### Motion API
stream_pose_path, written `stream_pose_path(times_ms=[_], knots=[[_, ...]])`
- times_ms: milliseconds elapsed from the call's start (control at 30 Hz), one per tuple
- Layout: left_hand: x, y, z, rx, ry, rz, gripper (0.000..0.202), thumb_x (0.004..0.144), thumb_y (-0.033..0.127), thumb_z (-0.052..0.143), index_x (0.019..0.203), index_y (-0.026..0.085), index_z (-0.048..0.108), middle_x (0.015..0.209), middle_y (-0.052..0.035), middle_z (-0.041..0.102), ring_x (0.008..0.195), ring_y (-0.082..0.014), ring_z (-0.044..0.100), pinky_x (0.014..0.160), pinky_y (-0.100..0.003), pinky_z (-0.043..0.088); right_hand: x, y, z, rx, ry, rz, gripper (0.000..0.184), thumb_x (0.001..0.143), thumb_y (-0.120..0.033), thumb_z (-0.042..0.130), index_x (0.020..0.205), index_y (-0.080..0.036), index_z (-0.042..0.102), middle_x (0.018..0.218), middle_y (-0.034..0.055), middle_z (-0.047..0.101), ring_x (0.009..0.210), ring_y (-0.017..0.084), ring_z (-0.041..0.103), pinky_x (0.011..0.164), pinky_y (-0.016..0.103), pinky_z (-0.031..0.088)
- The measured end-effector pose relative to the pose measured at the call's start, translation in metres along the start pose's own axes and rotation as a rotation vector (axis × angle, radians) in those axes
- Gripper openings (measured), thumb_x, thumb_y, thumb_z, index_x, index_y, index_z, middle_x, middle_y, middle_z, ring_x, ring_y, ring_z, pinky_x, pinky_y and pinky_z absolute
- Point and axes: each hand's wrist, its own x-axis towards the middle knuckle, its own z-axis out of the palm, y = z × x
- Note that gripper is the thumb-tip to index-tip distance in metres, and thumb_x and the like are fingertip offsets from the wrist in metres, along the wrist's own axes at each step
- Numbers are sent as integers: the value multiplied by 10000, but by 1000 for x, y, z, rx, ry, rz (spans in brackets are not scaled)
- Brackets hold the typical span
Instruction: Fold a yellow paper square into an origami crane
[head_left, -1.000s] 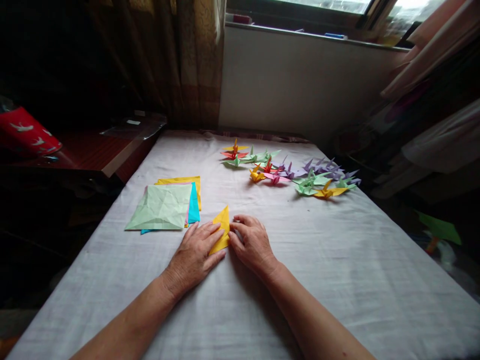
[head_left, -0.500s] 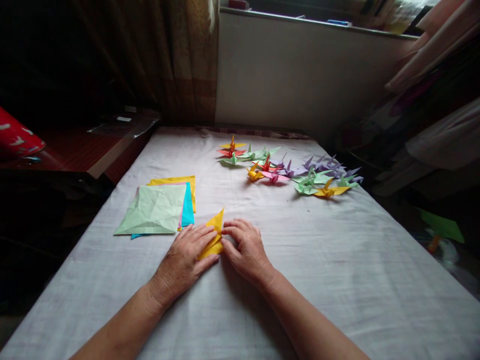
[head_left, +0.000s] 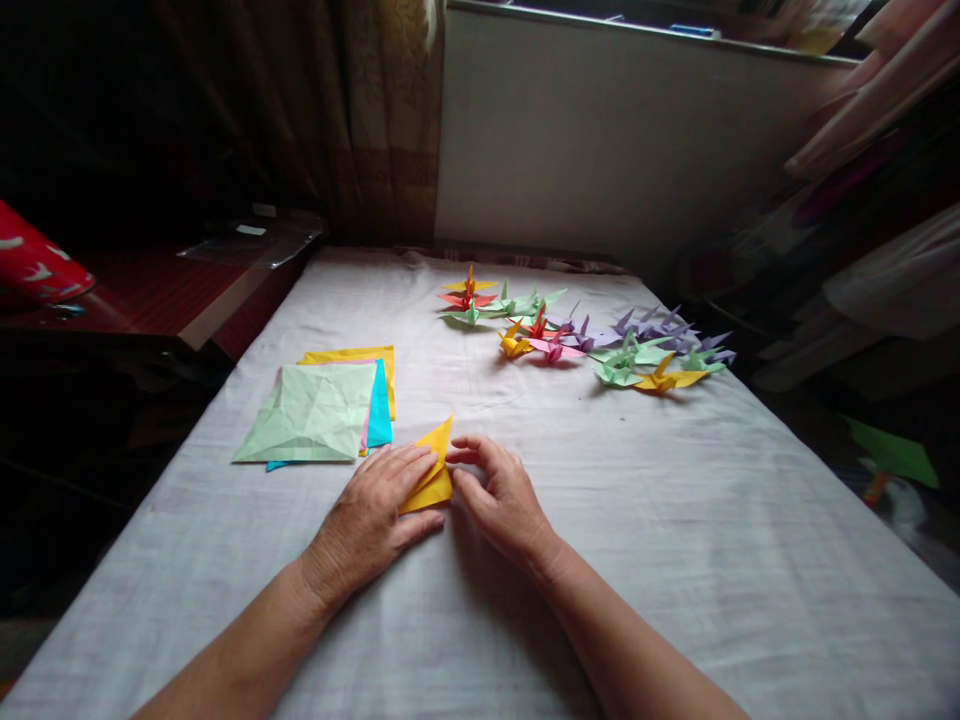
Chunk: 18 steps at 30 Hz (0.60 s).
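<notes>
A small folded piece of yellow paper (head_left: 435,484) lies on the cloth, with a pointed corner toward the back. My left hand (head_left: 367,505) covers its left part. The fingers press it down against the cloth, and the thumb rests along its near side. By the paper's right edge is my right hand (head_left: 502,495), its fingers half curled and thumb and forefinger apart; whether a fingertip touches the edge I cannot tell. Just beyond my left hand lies a stack of square sheets, pale green (head_left: 319,410) on top, with blue (head_left: 381,405) and yellow (head_left: 360,354) edges showing below.
Several folded paper cranes in purple (head_left: 649,325), green, red and yellow (head_left: 664,378) stand at the back right of the cloth-covered table (head_left: 675,560). To the left, a dark wooden surface (head_left: 142,305) holds a clear plastic sleeve (head_left: 251,238) and a red patterned object (head_left: 37,260).
My right hand's thumb and fingers have drawn slightly away from the paper's right edge. My left hand stays on the paper. The whole view has shifted a little.
</notes>
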Motion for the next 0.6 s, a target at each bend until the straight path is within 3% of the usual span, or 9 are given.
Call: stream_pose_path(times_ms=[233,400,500,600], knots=[[-1,-4,3,27,52,31,449,911,213,477,1356,170,518,1347,-113,620,1237,-245,583,1099,-463,433,1,4,1,230,-37,-37,361,758,-86,497,1074,-232,593,1055,39,727,1008,191,680,937,383,509],[2,-2,-3,53,148,42,380,952,232,412,1283,160,586,1253,-94,685,1142,-223,649,1051,-408,482,0,4,1,233,-43,-92,338,781,-116,513,1082,-232,613,1070,38,722,1025,188,665,961,391,499],[4,1,-9,18,215,-6,344,975,252,381,1181,172,645,1122,-72,741,1005,-200,706,956,-341,538,0,4,0,169,1,-116,324,799,-165,537,1103,-235,622,1113,52,706,1055,205,646,968,406,491],[3,2,-13,-64,291,-152,356,983,315,365,1086,186,681,935,-54,769,791,-186,731,752,-271,577,2,6,0,114,132,-136,384,797,-212,582,1180,-238,593,1175,74,673,1113,224,617,984,416,483]])
